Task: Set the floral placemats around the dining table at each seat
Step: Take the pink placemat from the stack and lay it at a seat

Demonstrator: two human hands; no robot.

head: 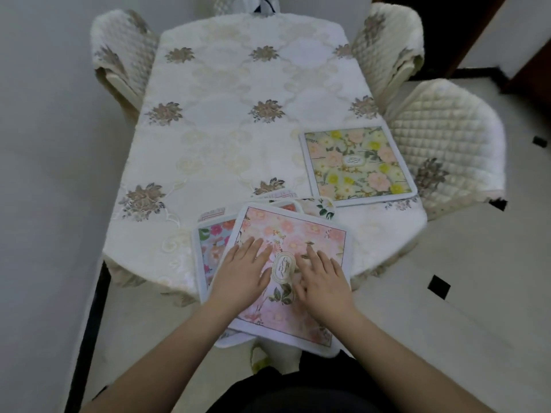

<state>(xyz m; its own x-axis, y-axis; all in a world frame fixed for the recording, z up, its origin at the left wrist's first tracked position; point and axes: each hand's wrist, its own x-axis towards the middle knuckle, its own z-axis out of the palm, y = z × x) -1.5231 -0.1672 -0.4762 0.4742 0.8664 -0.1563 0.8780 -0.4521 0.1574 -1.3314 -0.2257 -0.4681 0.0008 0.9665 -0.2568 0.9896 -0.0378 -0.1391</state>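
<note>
Pink floral placemat (293,234) tops a loose stack at the tabletop's (226,150) near edge, overhanging it. Left hand (243,271) and right hand (320,280) lie flat on it, fingers spread, gripping nothing. Another yellow-flowered placemat (356,165) lies before the right-side chair (444,144).

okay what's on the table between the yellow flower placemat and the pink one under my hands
In the head view, between the yellow placemat and the pink placemat, a white floral mat's corner peeks out.
</note>
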